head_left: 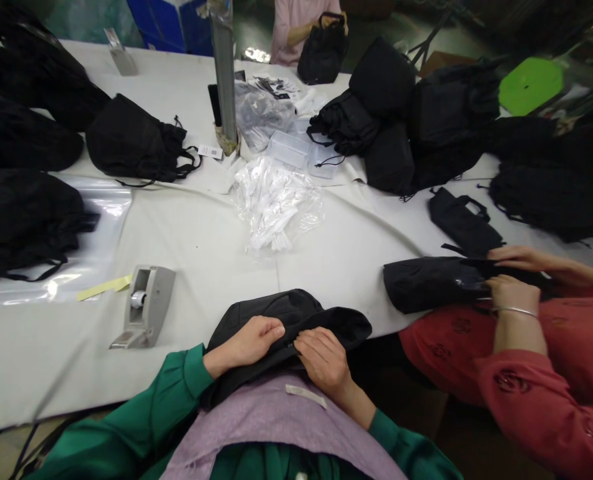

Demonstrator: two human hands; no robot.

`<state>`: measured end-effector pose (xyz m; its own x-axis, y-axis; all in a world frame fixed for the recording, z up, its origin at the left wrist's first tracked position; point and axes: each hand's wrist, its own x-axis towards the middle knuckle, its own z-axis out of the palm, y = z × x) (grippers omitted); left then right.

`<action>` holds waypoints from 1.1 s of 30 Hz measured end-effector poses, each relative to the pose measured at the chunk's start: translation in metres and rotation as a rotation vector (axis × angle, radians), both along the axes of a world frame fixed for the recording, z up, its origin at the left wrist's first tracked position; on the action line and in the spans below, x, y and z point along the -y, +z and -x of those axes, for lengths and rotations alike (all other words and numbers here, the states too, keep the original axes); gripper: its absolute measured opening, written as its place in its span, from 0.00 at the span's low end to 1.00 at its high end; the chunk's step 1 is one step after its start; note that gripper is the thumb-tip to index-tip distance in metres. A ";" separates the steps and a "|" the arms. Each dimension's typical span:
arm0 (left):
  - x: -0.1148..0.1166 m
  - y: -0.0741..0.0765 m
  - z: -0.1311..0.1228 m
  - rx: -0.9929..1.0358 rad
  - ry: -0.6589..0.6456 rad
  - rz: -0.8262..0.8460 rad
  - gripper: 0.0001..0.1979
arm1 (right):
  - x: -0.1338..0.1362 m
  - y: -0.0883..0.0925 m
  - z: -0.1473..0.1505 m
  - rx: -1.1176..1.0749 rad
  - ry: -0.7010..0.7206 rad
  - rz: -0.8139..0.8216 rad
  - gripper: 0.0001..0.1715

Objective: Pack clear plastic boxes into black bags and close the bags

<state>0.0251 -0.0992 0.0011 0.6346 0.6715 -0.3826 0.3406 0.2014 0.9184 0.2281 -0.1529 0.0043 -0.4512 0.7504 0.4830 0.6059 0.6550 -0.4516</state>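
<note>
A black fabric bag [271, 305] lies at the table's near edge, partly against my lilac apron [271, 413]. My left hand [256, 341] is closed on its fabric, with the thumb pressed on top near the middle. Close beside it, my right hand [326, 360] grips the same bag, fingers bent over the edge of the opening. The bag's right end stands up in a loose fold. What the fingertips pinch inside the fabric is hidden.
A grey tape dispenser [149, 303] stands left of the bag. Ahead lies a clear plastic bag of white pieces [276, 213]. A metal post [225, 80] rises behind it. Black bags [131, 140] are piled on both sides. A co-worker's hands [516, 290] handle another bag at right.
</note>
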 end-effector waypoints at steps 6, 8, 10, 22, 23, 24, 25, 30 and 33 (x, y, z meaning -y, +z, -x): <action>0.002 0.011 0.000 -0.013 -0.031 -0.120 0.16 | 0.000 -0.001 0.001 -0.004 -0.022 -0.001 0.07; 0.003 0.013 0.000 -0.024 -0.048 -0.157 0.15 | -0.001 0.000 0.003 -0.002 -0.031 0.016 0.06; 0.003 0.013 -0.002 -0.043 -0.064 -0.198 0.14 | -0.002 0.000 0.005 0.016 -0.046 0.052 0.05; -0.007 0.030 0.036 -0.166 -0.162 -0.294 0.13 | -0.009 0.014 -0.009 0.215 -0.166 0.169 0.07; -0.008 0.030 0.041 -0.174 -0.126 -0.257 0.14 | -0.010 0.015 -0.010 0.220 -0.176 0.164 0.07; -0.009 0.029 0.045 -0.174 -0.070 -0.220 0.15 | -0.012 0.016 -0.010 0.226 -0.181 0.158 0.07; -0.011 0.026 0.048 -0.167 -0.001 -0.191 0.16 | -0.014 0.017 -0.009 0.233 -0.179 0.151 0.08; -0.018 -0.002 0.076 -0.149 0.357 -0.106 0.22 | -0.023 0.024 -0.027 0.062 -0.211 0.161 0.05; -0.003 -0.026 0.122 -0.260 0.616 0.001 0.28 | -0.012 0.023 -0.069 -0.333 -0.708 0.306 0.13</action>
<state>-0.0965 -0.0958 -0.0247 0.0225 0.8813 -0.4721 0.3731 0.4307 0.8218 0.2970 -0.1406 0.0274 0.3055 0.9224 0.2363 0.6310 -0.0103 -0.7757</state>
